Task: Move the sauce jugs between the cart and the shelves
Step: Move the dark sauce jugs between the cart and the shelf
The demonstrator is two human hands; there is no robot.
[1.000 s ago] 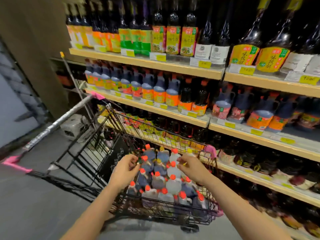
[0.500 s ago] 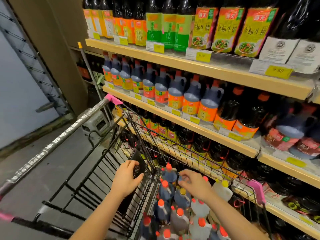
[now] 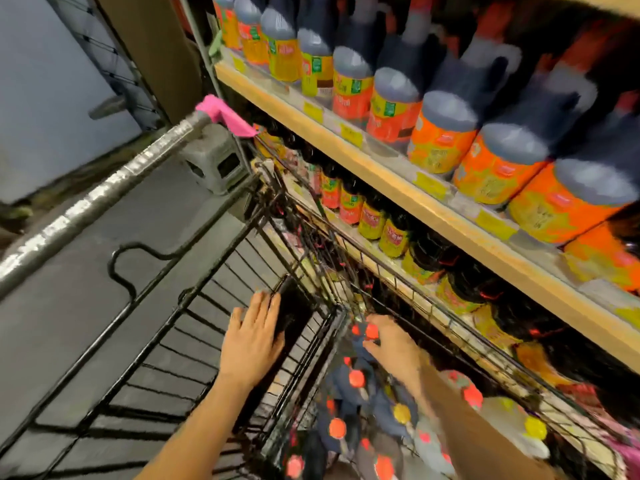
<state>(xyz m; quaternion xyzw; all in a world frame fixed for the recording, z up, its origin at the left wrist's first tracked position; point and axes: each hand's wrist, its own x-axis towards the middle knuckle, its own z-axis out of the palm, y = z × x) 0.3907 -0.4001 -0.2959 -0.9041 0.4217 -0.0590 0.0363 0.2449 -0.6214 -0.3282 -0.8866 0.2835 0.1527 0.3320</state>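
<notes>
A black wire cart (image 3: 180, 299) stands against the wooden shelves (image 3: 408, 199). Its basket holds several sauce jugs (image 3: 349, 403) with red or yellow caps, dark and pale. My left hand (image 3: 254, 344) lies with straight fingers on a black flap at the basket's near end. My right hand (image 3: 391, 344) reaches among the jugs, its fingers curled by the red cap of a dark jug (image 3: 367, 332); blur hides whether it grips it. The shelf above carries a row of dark jugs with orange and yellow labels (image 3: 440, 150).
The cart's grey handle bar (image 3: 104, 199) with a pink end cap (image 3: 221, 114) runs up to the left. A grey step stool (image 3: 214, 164) stands on the dark floor behind it. Lower shelves hold dark bottles (image 3: 374, 220) behind the basket wire.
The view has moved closer and dipped down toward the cart's near end. My left hand has flattened onto the black flap. My right hand has stayed among the jug caps.
</notes>
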